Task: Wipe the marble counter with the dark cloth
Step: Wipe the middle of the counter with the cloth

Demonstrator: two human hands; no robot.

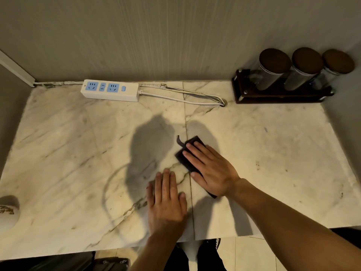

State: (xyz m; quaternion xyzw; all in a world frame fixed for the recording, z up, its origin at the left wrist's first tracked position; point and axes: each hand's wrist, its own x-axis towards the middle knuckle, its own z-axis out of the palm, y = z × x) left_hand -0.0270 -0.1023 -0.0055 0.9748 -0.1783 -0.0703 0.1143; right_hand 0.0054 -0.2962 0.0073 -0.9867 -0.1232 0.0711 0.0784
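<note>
The marble counter point(78, 145) is pale with brown veins and a seam down its middle. A small dark cloth point(187, 163), folded flat, lies just right of the seam, and a thin tag sticks out at its far left corner. My right hand point(210, 169) presses flat on the cloth with fingers spread, covering most of it. My left hand point(167, 200) rests palm down on the bare marble just left of the seam, holding nothing.
A white power strip point(111, 90) with blue sockets lies at the back, its cord point(183, 98) running right into a hole. A dark rack point(281, 94) with three lidded jars stands at the back right. A pale round object point(7, 212) sits at the left edge.
</note>
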